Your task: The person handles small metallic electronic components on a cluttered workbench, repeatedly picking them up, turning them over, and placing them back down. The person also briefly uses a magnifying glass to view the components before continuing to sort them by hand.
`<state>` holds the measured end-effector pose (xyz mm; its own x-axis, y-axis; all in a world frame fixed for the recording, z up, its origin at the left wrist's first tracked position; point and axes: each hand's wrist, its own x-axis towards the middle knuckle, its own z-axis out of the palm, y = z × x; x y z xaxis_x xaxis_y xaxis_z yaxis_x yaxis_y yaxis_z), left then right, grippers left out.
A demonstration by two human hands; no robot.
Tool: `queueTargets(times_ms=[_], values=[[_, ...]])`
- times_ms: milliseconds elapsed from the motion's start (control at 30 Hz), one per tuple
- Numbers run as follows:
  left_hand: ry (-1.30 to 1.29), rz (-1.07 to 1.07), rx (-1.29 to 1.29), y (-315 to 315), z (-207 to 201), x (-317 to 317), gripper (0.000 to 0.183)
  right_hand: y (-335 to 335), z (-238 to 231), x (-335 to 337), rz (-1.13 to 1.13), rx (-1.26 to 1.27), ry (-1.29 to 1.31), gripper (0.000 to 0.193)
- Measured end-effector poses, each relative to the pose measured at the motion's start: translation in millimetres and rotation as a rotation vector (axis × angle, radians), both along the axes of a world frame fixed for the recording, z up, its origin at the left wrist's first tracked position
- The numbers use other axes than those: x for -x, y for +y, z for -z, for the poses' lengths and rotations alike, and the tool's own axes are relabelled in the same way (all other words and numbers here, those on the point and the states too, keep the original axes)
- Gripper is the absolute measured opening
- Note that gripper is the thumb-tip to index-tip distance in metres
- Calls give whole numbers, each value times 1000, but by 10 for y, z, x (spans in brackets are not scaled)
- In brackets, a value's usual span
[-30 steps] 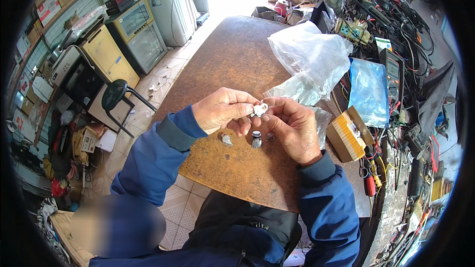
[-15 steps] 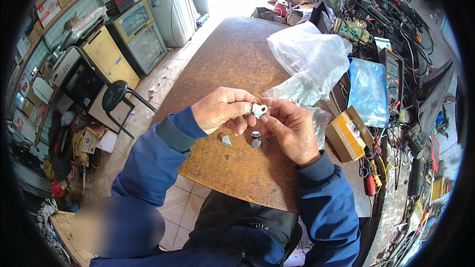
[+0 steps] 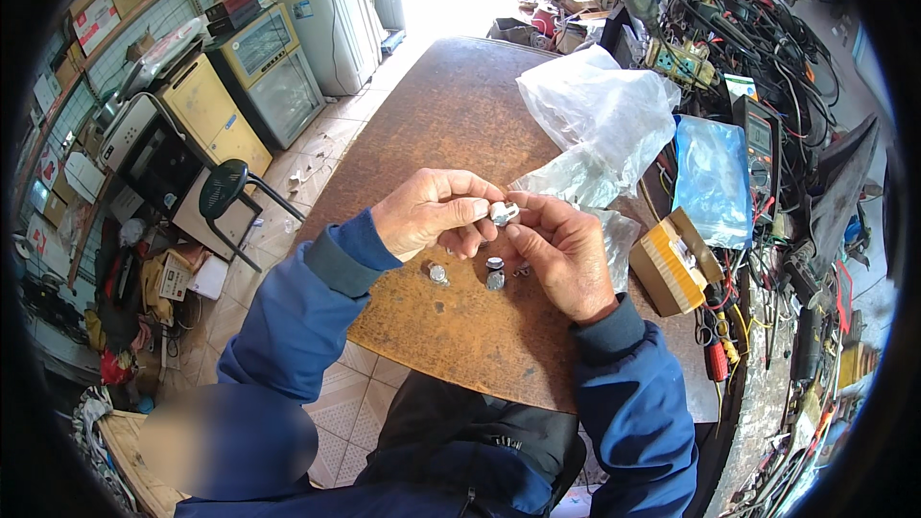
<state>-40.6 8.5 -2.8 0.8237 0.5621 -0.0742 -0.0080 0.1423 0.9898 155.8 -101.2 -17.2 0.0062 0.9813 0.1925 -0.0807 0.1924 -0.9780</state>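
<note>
Between my two hands, above the brown table [image 3: 422, 120], is a small white and silvery part [image 3: 502, 214]; its exact kind is too small to make out. My left hand [image 3: 436, 211] pinches its left side between thumb and fingers. From the other side, the thumb and forefinger of my right hand [image 3: 566, 249] close on it. Below them on the tabletop lie a small round silver piece [image 3: 437, 273] and, further right, a shiny metal piece with a dark band [image 3: 495, 274]. Tiny bits lie beside my right thumb, partly hidden.
Clear plastic bags [image 3: 604, 115] cover the table's far right. Beside them are a blue plastic packet [image 3: 712, 177], an open cardboard box [image 3: 672, 269], a multimeter [image 3: 760, 139] and tangled cables [image 3: 739, 19]. A dark stool [image 3: 225, 187] stands on the floor at left.
The small white part has tilted between my fingertips, so its loop-like outline no longer faces me. Both hands stay in nearly the same place.
</note>
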Motion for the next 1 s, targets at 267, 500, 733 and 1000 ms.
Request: queueTargets(times_ms=[267, 500, 733, 1000], values=[[17, -29, -114, -24, -38, -9, 28, -4, -28, 2, -20, 13, 53, 32], [-1, -83, -264, -30, -30, -32, 23, 19, 26, -4, 3, -11, 6, 37], [-1, -131, -371, -40, -18, -54, 17, 2, 12, -12, -35, 33, 27, 43], [6, -133, -410, -23, -3, -53, 16, -3, -27, 11, -34, 29, 13, 44]])
